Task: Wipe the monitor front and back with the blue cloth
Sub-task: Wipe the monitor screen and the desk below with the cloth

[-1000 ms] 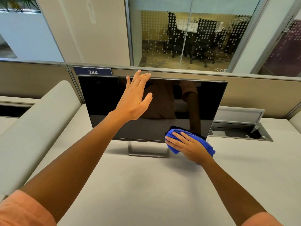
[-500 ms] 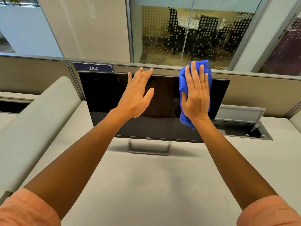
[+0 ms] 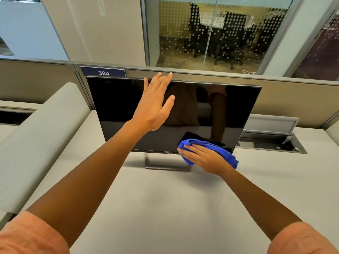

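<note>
the front wipe is in hand: right hand fingers press the blue cloth flat on the monitor bottom edge. left hand fingers spread, released, steadying its top. next likely needs an upward stroke; back unwiped.

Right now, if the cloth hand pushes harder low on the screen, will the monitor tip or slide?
Probably it would rock back rather than slide: the monitor is a wide, thin panel on one narrow stand. The left hand braces its upper part, which should steady it. The right hand presses the cloth low, near the stand, so leverage looks small.
</note>
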Tool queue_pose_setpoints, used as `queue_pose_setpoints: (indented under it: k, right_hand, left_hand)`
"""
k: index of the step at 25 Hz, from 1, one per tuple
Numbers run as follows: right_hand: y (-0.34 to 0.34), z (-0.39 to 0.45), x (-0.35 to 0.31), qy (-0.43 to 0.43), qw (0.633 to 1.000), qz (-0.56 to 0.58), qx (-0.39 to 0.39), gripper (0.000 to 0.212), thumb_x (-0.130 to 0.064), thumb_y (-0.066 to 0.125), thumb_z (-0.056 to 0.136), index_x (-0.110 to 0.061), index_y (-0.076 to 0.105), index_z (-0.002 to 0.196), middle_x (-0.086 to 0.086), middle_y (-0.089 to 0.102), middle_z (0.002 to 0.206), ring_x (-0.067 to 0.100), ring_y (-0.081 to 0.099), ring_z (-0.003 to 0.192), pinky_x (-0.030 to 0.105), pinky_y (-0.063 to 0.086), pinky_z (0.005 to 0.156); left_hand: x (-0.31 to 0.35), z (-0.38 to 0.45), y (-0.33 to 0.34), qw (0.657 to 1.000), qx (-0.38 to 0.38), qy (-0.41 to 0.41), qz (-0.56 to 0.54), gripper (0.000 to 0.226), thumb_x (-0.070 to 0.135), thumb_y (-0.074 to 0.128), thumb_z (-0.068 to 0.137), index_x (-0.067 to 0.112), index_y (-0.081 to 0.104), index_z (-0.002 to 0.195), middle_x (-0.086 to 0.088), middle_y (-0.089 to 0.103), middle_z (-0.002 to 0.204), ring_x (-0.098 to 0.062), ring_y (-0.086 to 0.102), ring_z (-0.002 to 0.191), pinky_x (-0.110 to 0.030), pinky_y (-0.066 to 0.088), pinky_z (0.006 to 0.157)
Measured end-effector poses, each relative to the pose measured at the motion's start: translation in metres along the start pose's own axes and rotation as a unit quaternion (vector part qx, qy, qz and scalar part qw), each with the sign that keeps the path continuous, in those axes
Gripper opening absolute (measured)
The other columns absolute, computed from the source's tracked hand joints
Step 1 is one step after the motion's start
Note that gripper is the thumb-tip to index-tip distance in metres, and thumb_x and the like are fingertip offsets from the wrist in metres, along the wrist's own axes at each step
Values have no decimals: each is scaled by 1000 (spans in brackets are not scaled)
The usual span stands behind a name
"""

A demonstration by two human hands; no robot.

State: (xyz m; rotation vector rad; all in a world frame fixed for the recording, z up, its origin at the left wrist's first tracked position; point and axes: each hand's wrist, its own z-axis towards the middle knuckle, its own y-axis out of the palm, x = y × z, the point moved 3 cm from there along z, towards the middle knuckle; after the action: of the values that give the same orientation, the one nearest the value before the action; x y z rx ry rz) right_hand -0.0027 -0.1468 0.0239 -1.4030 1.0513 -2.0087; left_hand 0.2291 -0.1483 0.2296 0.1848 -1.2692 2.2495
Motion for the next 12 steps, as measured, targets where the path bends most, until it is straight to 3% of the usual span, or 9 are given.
queue_pose_setpoints:
  k: [3, 5, 8, 12]
  right_hand:
    - [-7, -22, 19, -25, 1000, -9, -14, 97, 6, 61, 80, -14, 8, 158, 2, 12, 164, 26, 16, 149, 42, 11, 118]
    - [-22, -27, 39, 17, 1000, -26, 8, 91, 6, 58, 83, -15, 11, 158, 3, 17, 164, 30, 18, 150, 42, 8, 119]
    - [-60, -14, 86, 150, 983, -45, 98, 68, 0, 43, 95, -15, 19, 157, 1, 16, 164, 31, 12, 152, 43, 8, 124]
    - [-109, 17, 139, 326, 914, -32, 240, 55, -11, 48, 101, -15, 32, 153, 2, 29, 160, 32, 21, 150, 46, 18, 123]
  left_hand:
    - [0, 1, -1, 1000, 2, -1, -6, 61, 41, 29, 99, 24, 22, 157, -1, 25, 162, -14, 5, 152, -25, -21, 115]
    - [0, 1, 0, 1000, 8, -1, -4, 60, 40, 30, 99, 23, 23, 156, 0, 26, 161, -15, 6, 152, -22, -23, 113]
    - [2, 1, 0, 1000, 15, 2, -2, 59, 38, 32, 100, 21, 25, 156, 1, 29, 159, -15, 7, 152, -19, -25, 111]
    - [3, 2, -1, 1000, 1, -5, -12, 61, 39, 30, 100, 22, 22, 157, -2, 25, 162, -16, 5, 153, -31, -19, 117]
